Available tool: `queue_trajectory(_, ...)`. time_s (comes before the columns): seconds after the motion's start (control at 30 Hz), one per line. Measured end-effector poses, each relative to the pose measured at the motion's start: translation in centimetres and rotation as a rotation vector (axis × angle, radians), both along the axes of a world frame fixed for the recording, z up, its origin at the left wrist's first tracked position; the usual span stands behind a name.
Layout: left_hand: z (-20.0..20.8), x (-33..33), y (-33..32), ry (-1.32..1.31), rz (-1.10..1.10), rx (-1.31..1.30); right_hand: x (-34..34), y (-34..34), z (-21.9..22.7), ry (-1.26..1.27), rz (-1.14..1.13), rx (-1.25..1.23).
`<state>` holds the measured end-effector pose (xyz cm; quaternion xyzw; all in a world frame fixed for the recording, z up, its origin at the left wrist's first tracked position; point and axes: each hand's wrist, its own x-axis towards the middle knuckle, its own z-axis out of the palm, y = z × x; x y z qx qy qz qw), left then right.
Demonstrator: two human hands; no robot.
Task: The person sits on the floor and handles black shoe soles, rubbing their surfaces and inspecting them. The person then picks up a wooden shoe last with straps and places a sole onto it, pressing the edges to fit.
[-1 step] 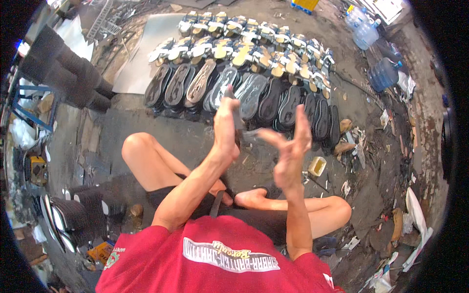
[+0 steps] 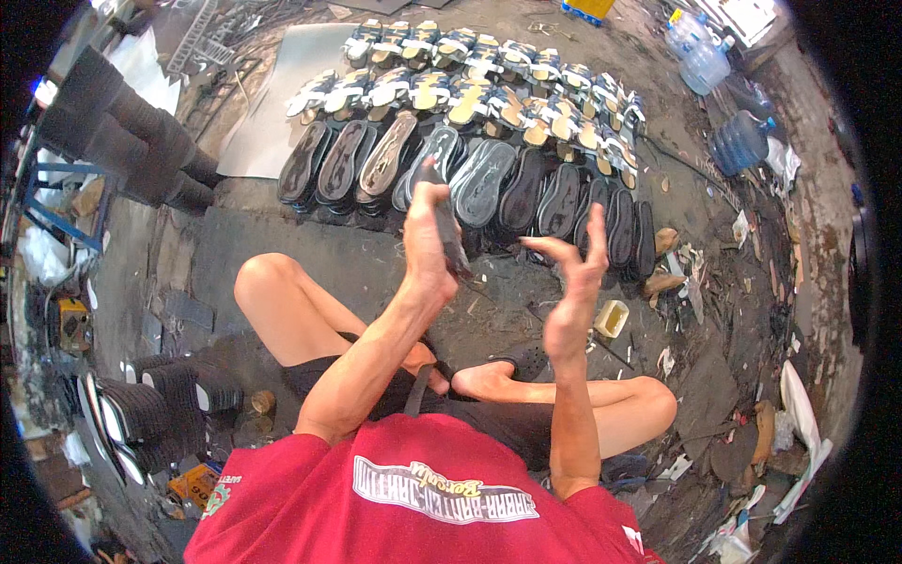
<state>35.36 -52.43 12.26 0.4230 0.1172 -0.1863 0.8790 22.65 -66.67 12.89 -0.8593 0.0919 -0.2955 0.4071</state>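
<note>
My left hand (image 2: pixel 427 246) grips a dark shoe sole (image 2: pixel 451 246), held on edge so that mostly its narrow side shows. Facing it from the right, my right hand (image 2: pixel 571 287) is slightly blurred, with thumb and fingers spread and nothing between them. Beyond both hands runs a row of dark shoe soles (image 2: pixel 519 193), stacked and standing side by side; a few look wet or shiny on top. Behind them lie rows of sandal uppers with pale insoles (image 2: pixel 465 105) and white straps.
A pale sheet (image 2: pixel 258 127) lies under the far left of the rows. Stacked dark soles (image 2: pixel 141 412) stand at my left. To my right are a small yellowish container (image 2: pixel 611 320) and scraps. Large blue bottles (image 2: pixel 738 146) lie at the far right. A person's legs (image 2: pixel 155 141) show far left.
My right hand has moved away from the sole, rightward, so the gap between my hands is wider. My left hand has turned slightly, still holding the sole.
</note>
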Motion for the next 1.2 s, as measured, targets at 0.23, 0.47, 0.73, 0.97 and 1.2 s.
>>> queue_trajectory(0.23,-1.0,-0.4,0.4,-0.006,0.016,0.055,0.1,1.3,-1.2,0.088,0.028,-0.207)
queue_trajectory(0.47,-1.9,-0.7,0.5,-0.017,-0.003,0.131,-0.8,2.7,-1.3,0.137,0.064,-0.498)
queue_trajectory(0.73,-2.1,0.0,0.9,0.062,0.016,0.132,-0.9,2.9,-1.0,0.213,0.136,-0.53)
queue_trajectory(0.97,-3.6,-0.8,1.0,0.085,0.001,0.169,-1.5,4.7,-3.5,0.233,0.211,-0.544)
queue_trajectory(1.2,-1.4,0.3,2.5,0.086,0.084,-0.116,-0.4,2.4,-3.2,0.29,0.394,1.061)
